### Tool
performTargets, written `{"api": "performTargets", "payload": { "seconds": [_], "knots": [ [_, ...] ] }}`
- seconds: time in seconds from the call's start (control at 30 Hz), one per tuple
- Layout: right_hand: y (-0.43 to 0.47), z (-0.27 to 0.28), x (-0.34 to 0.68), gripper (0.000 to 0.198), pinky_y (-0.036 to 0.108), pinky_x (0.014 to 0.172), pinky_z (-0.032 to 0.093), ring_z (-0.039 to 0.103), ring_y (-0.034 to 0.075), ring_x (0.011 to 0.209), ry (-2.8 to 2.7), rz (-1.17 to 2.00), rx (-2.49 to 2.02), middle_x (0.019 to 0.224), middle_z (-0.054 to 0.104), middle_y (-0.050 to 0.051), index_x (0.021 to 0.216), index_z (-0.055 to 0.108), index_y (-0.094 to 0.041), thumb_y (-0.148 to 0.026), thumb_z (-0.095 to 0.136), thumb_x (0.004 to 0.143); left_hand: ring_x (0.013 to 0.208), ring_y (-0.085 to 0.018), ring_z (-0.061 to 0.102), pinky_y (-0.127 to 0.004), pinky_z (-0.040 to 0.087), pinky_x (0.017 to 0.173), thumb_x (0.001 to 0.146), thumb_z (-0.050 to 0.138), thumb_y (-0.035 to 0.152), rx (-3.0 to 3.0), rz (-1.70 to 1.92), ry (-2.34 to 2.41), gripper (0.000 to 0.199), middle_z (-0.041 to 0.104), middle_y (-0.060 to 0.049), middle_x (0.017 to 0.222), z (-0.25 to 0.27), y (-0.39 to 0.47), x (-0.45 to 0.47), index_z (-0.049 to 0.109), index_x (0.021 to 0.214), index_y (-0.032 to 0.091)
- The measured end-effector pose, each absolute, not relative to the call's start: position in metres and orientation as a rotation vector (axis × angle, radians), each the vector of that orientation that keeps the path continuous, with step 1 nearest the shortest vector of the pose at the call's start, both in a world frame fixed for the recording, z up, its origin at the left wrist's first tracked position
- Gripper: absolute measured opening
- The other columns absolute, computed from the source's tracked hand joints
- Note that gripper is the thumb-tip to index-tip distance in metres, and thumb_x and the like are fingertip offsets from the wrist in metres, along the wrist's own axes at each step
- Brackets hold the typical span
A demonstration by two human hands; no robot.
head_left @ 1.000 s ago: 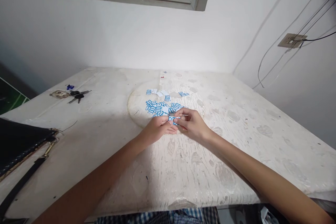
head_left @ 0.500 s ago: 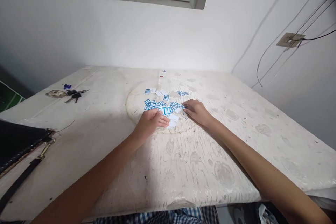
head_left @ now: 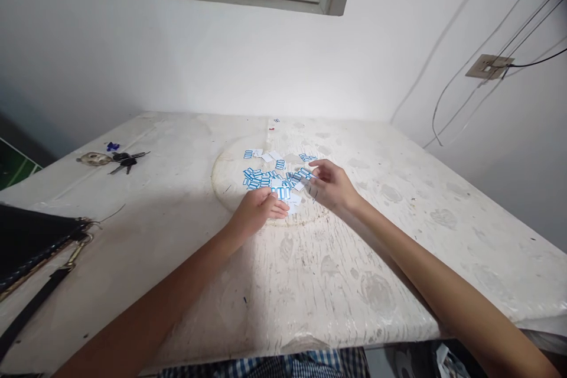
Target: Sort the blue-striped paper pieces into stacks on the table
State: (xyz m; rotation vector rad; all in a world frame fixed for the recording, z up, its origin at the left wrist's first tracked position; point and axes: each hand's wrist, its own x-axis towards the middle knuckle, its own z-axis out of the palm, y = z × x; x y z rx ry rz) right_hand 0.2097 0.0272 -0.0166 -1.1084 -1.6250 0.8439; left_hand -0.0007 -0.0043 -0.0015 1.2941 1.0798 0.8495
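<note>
Small white paper cards with blue outlined boxes lie in a loose pile (head_left: 257, 178) in the middle of the table. My left hand (head_left: 257, 209) is closed at the near side of the pile, with a blue-boxed paper card (head_left: 280, 193) held at its thumb and fingers. On the right of the pile, my right hand (head_left: 331, 185) pinches another paper card (head_left: 306, 173) between thumb and fingertips, slightly raised. Plain white slips (head_left: 293, 201) lie beside my left fingers. Whether either hand holds more than one card cannot be told.
Keys with a round fob (head_left: 125, 159) and a small blue piece (head_left: 113, 146) lie at the left. A black bag (head_left: 39, 242) with a strap sits on the near left edge. Several separate slips (head_left: 266, 157) lie behind the pile. A wall socket (head_left: 489, 67) with hanging cables is at the right.
My right hand has lifted a little off the pile, with a card now showing at its fingertips. The left hand has shifted slightly right and down, and its card has tilted.
</note>
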Motion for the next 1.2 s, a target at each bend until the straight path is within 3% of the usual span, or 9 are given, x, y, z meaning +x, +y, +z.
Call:
{"api": "performTargets", "payload": {
  "seconds": [0.2, 0.3, 0.43, 0.6, 0.7, 0.8, 0.97, 1.2],
  "knots": [
    [-0.004, 0.005, 0.186, 0.019, 0.028, 0.052, 0.037, 0.046, 0.011, 0.053, -1.572, 1.235, -1.139, 0.061, 0.053, 0.0, 0.074, 0.063, -0.015, -0.032, 0.066, 0.065, 0.075, -0.02, 0.068, -0.034, 0.055, 0.074, 0.074, 0.061, 0.045, 1.297, 0.804, 0.946, 0.036, 0.071, -0.01, 0.076, -0.005, -0.008, 0.003, 0.038, 0.066, 0.018],
    [-0.012, 0.003, 0.179, 0.02, 0.026, 0.051, 0.035, 0.042, 0.01, 0.054, -1.6, 1.188, -1.166, 0.061, 0.049, -0.001, 0.083, 0.064, -0.015, -0.027, 0.062, 0.068, 0.078, -0.021, 0.068, -0.037, 0.054, 0.076, 0.073, 0.061, 0.046, 1.311, 0.8, 0.904, 0.036, 0.071, -0.009, 0.077, -0.004, -0.012, 0.004, 0.038, 0.066, 0.019],
    [-0.013, -0.001, 0.179, 0.039, 0.025, 0.053, 0.036, 0.042, 0.009, 0.055, -1.643, 1.178, -1.066, 0.065, 0.048, -0.003, 0.104, 0.058, -0.018, -0.018, 0.062, 0.066, 0.081, -0.022, 0.068, -0.037, 0.054, 0.077, 0.074, 0.059, 0.045, 1.362, 0.799, 0.883, 0.032, 0.07, -0.007, 0.078, -0.004, -0.015, 0.004, 0.041, 0.067, 0.019],
    [-0.009, -0.002, 0.188, 0.031, 0.023, 0.049, 0.034, 0.043, 0.008, 0.053, -1.782, 1.329, -1.026, 0.063, 0.048, -0.004, 0.096, 0.059, -0.016, -0.016, 0.062, 0.066, 0.082, -0.02, 0.068, -0.036, 0.054, 0.078, 0.081, 0.052, 0.042, 1.456, 0.727, 0.856, 0.025, 0.069, -0.009, 0.083, -0.009, -0.017, 0.003, 0.051, 0.08, 0.017],
    [-0.008, 0.001, 0.191, 0.008, 0.022, 0.046, 0.028, 0.037, 0.006, 0.05, -1.882, 1.331, -1.059, 0.057, 0.041, -0.006, 0.073, 0.058, -0.015, -0.019, 0.063, 0.067, 0.08, -0.02, 0.068, -0.035, 0.056, 0.074, 0.081, 0.052, 0.041, 1.519, 0.709, 0.857, 0.025, 0.069, -0.009, 0.082, -0.009, -0.017, 0.002, 0.048, 0.075, 0.017],
    [-0.009, 0.004, 0.19, 0.021, 0.023, 0.045, 0.023, 0.03, 0.005, 0.048, -1.866, 1.308, -1.051, 0.053, 0.034, -0.007, 0.058, 0.049, -0.016, -0.026, 0.065, 0.068, 0.07, -0.019, 0.068, -0.033, 0.057, 0.066, 0.082, 0.05, 0.039, 1.555, 0.695, 0.913, 0.028, 0.067, -0.008, 0.075, -0.005, -0.017, 0.001, 0.043, 0.067, 0.017],
    [-0.013, 0.002, 0.184, 0.031, 0.023, 0.043, 0.018, 0.026, 0.005, 0.045, -1.737, 1.401, -1.021, 0.049, 0.03, -0.008, 0.057, 0.043, -0.018, -0.034, 0.064, 0.073, 0.054, -0.016, 0.064, -0.029, 0.054, 0.053, 0.082, 0.049, 0.037, 1.567, 0.68, 0.973, 0.026, 0.064, -0.003, 0.066, 0.0, -0.017, 0.0, 0.037, 0.069, 0.019],
    [-0.019, 0.002, 0.172, 0.03, 0.024, 0.043, 0.016, 0.028, 0.004, 0.041, -1.532, 1.547, -0.923, 0.049, 0.04, -0.007, 0.061, 0.044, -0.018, -0.039, 0.063, 0.074, 0.053, -0.015, 0.062, -0.026, 0.049, 0.049, 0.083, 0.044, 0.042, 1.649, 0.646, 1.007, 0.024, 0.063, -0.003, 0.069, -0.001, -0.011, -0.004, 0.044, 0.082, 0.018]
  ]
}}
